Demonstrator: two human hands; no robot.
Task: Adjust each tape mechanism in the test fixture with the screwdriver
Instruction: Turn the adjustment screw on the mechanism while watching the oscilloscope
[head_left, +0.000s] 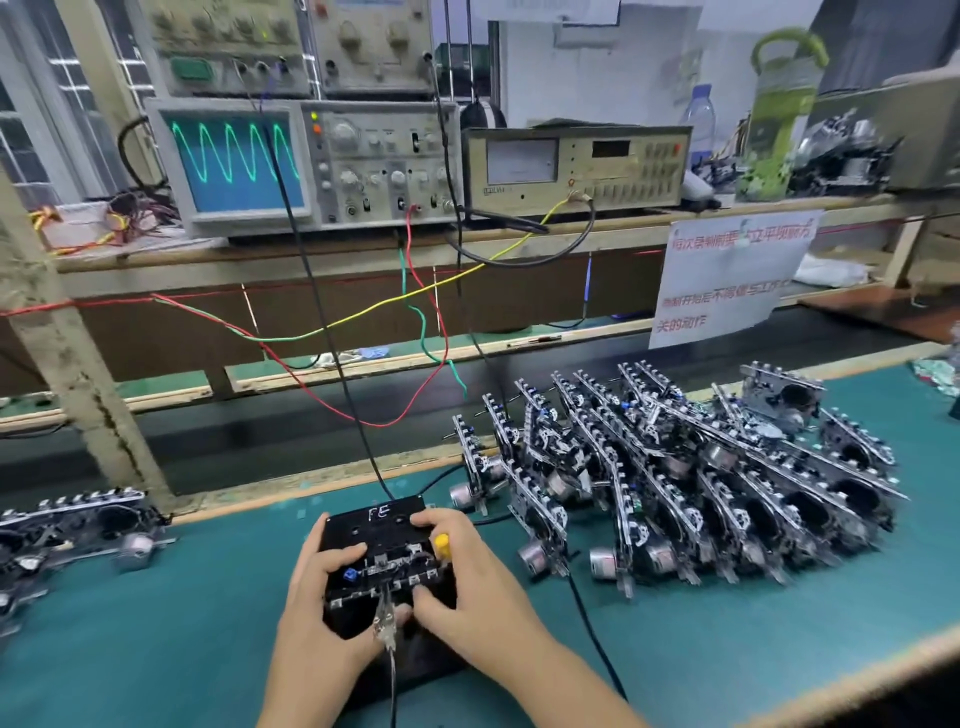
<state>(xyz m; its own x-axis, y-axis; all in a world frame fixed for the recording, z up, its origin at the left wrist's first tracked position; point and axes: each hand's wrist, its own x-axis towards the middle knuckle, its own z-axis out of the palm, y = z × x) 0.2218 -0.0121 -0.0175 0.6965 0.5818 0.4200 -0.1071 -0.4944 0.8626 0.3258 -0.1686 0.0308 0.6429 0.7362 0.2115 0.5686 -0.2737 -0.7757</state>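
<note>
A black test fixture (382, 519) marked "FE" lies on the green mat in front of me, with a tape mechanism (395, 569) seated in it. My left hand (317, 587) grips the fixture's left side, thumb on the mechanism's top. My right hand (462, 582) curls round the right side, and a yellow screwdriver handle (442, 544) sticks up between its fingers. A metal clip (385, 621) on a cable hangs at the front edge between both thumbs.
A large pile of tape mechanisms (685, 467) stands at the right, several more (67, 525) at the left. An oscilloscope (301, 161) showing a green sine wave and other instruments sit on the shelf behind. Coloured wires (415, 322) hang down to the bench.
</note>
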